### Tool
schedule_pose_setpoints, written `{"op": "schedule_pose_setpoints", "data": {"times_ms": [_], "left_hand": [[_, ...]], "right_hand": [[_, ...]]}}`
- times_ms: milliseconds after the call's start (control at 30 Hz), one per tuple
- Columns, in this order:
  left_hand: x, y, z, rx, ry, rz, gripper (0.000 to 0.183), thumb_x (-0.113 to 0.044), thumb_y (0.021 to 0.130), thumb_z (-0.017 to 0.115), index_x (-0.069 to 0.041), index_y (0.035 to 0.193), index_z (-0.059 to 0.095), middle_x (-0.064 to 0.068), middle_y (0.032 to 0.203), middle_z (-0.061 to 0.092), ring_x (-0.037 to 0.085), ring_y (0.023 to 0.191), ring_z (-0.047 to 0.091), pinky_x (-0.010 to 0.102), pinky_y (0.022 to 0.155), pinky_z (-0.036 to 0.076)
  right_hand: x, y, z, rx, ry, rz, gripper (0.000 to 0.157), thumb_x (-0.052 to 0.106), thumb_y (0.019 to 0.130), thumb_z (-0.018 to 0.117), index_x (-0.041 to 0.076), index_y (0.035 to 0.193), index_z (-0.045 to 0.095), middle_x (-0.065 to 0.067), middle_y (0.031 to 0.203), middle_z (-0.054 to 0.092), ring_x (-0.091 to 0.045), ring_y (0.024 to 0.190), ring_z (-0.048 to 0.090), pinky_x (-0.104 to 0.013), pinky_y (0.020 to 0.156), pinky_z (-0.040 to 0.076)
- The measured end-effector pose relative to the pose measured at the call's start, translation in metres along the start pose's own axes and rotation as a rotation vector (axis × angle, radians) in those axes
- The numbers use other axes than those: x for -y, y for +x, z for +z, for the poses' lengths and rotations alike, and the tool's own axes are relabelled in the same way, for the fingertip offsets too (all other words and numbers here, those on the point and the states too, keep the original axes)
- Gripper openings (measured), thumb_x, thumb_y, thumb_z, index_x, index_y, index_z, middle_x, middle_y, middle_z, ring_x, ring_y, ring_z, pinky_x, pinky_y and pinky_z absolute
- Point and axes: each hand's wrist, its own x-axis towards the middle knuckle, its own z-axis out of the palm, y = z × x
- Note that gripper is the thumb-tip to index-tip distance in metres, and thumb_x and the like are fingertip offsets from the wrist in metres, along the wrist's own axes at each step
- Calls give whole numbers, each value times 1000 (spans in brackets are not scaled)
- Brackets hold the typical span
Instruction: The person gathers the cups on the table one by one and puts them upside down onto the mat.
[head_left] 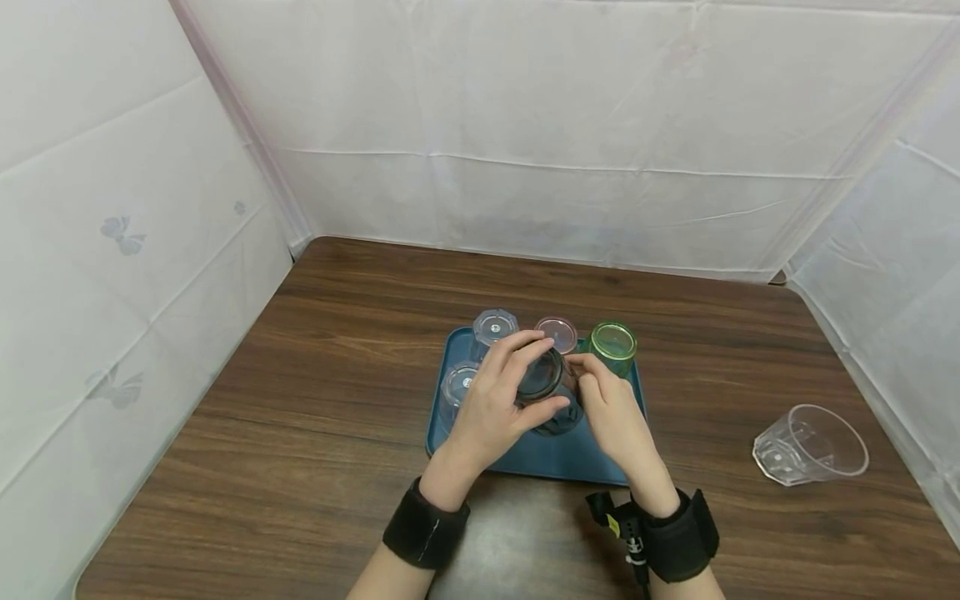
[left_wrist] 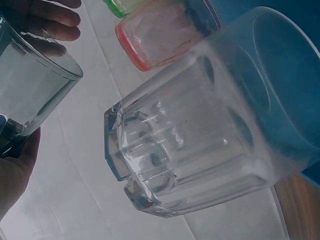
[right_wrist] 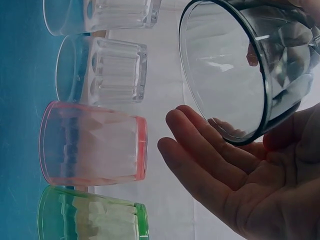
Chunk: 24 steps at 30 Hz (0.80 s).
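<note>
Above a blue tray (head_left: 547,457) a grey-tinted glass (head_left: 542,379) is held upside down and tilted, its mouth toward the tray. My left hand (head_left: 487,404) grips it, with the thumb on one side and the fingers on the other. From the other side, my right hand (head_left: 617,417) is at the glass. In the right wrist view its fingers (right_wrist: 210,160) stretch out fairly straight along and past the rim. Behind the hands, a pink glass (head_left: 558,333) and a green glass (head_left: 615,343) stand upside down on the tray.
Two clear tumblers, one at the back (head_left: 495,325) and one nearer (head_left: 456,387), stand upside down along the tray's left side. A separate clear glass (head_left: 806,450) is on the wooden table (head_left: 300,400) at the right. White sheeting (head_left: 525,100) surrounds the table's back and sides.
</note>
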Motion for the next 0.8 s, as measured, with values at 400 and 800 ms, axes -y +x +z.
{"op": "schedule_pose_setpoints", "data": {"times_ms": [400,800], "left_hand": [[1,2,2,21,13,17,59,-38,77,69,-10,126,50,11,126,47,23,116,45,30,90,45],[-1,8,4,52,57,45,61,-39,74,72,-11,124,53,11,126,48,22,116,45,31,91,44]], "right_hand": [[-1,0,-3,17,-34,11,35,19,99,26,8,115,55,-5,84,57,-19,55,40,-33,53,36],[0,1,-9,13,-82,5,35,18,99,26,6,111,56,-2,58,40,-16,43,33,-29,43,32]]}}
